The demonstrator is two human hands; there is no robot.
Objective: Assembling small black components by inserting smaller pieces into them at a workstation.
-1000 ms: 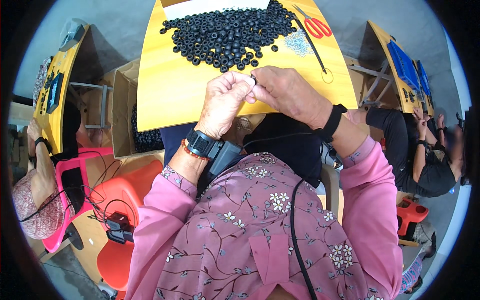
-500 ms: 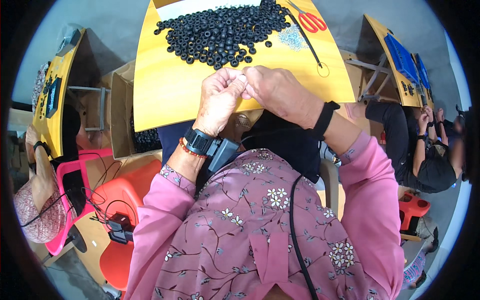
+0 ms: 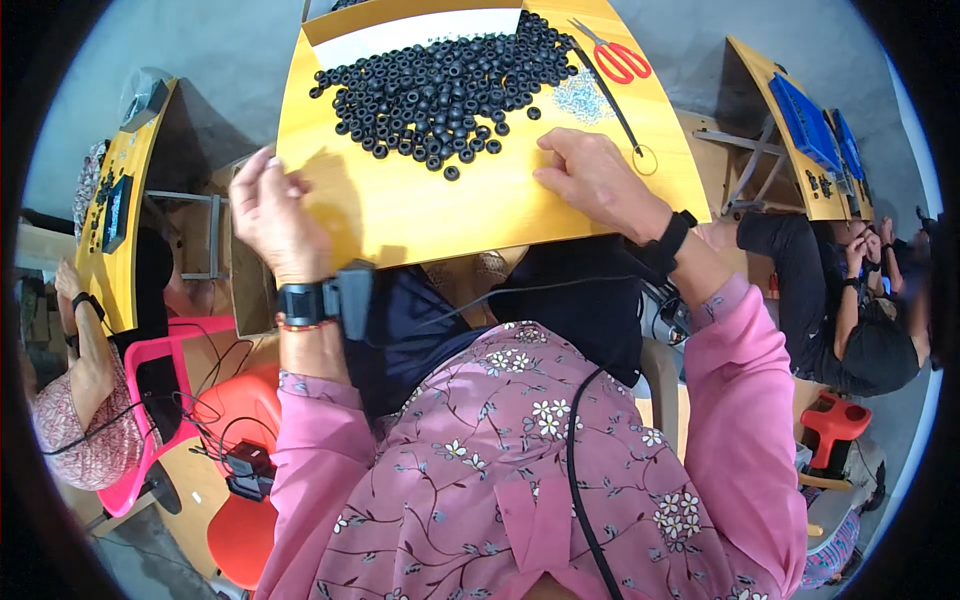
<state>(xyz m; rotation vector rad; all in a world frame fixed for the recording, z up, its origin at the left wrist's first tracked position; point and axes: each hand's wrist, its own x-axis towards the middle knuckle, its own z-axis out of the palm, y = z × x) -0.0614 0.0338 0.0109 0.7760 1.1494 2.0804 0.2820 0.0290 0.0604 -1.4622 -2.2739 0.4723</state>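
Observation:
My left hand [image 3: 277, 215] is raised beside the table's left edge, over the cardboard box at that side. Its fingers are half bent, with thumb and fingertips apart, and nothing shows in them. Above the right part of the yellow table [image 3: 450, 225], my right hand [image 3: 598, 180] has its fingers curled inward; whatever they may hold is hidden. A heap of small black rings [image 3: 440, 95] covers the table's far middle, with one loose ring [image 3: 452, 173] at its near side. Small clear bluish pieces [image 3: 582, 97] lie in a pile to the right.
Red-handled scissors [image 3: 620, 60] and a thin black stick [image 3: 610, 100] ending in a loop lie at the far right. An open carton [image 3: 415, 30] stands behind the heap. A red stool [image 3: 245, 520] is at my left; other people [image 3: 870, 320] sit at tables on both sides.
My hands have parted from their pinch together. The left swung out past the table's left edge; the right moved a little right. One black ring now lies nearer to me.

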